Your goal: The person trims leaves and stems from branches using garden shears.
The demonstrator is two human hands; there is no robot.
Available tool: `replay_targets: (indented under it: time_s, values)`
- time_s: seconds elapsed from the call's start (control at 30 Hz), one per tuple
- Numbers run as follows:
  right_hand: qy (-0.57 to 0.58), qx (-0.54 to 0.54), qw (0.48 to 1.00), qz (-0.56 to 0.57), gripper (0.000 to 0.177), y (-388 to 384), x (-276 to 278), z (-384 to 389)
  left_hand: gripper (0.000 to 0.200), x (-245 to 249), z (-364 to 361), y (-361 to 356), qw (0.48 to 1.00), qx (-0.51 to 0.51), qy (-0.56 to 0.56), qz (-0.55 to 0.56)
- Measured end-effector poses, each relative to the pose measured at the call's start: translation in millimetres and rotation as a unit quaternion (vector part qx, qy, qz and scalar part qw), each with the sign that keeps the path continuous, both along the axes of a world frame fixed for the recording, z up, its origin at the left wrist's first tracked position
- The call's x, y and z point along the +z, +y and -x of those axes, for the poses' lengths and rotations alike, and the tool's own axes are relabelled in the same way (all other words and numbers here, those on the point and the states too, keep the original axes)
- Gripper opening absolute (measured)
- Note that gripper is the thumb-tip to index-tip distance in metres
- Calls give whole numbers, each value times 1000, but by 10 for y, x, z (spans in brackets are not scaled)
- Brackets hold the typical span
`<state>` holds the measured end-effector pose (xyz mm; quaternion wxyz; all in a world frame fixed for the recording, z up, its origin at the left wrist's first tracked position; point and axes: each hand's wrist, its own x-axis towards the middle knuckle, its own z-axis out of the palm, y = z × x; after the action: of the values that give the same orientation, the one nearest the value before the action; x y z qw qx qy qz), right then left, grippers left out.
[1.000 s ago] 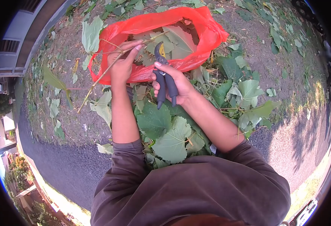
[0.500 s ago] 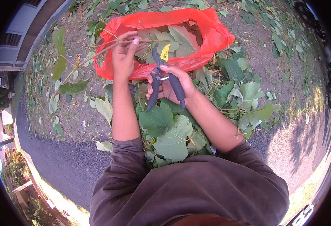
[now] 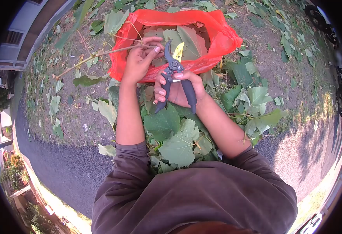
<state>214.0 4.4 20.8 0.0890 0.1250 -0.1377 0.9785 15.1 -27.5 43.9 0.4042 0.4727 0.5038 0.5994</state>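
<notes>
My left hand is closed around a leafy vine stem near its right end, over the left side of a red plastic bag. The stem reaches out to the left, with leaves hanging from it. In my right hand are pruning shears with dark handles and one yellow blade. Their blades stand apart and point up, just right of my left fingertips. Large green leaves lie inside the open bag. The tip of the stem is partly hidden by my left fingers.
A heap of green leaves lies between my forearms, close to my body. More cut leaves lie right of the bag, and others are scattered over the soil. Grey pavement runs along the near left.
My left hand has shifted right with the stem, whose far end has swung round. The shears have moved slightly right, and their blades remain apart.
</notes>
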Motion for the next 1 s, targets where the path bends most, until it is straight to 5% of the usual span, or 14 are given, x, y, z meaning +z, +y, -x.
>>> replay_targets:
  time_s: [0.2, 0.77, 0.83, 1.0]
  values:
    - [18, 65, 998, -8, 37, -13, 28, -13, 29, 53, -38, -19, 999, 6, 31, -9]
    - [-75, -5, 997, -8, 36, 47, -108, -18, 33, -22, -23, 5, 996, 2, 90, 15]
    - [-81, -20, 996, -15, 35, 50, -83, -19, 37, -15, -38, 21, 1000, 11, 6, -10]
    - [-60, -103, 993, 3, 32, 59, -77, -37, 39, 20, 35, 16, 999, 29, 15, -23]
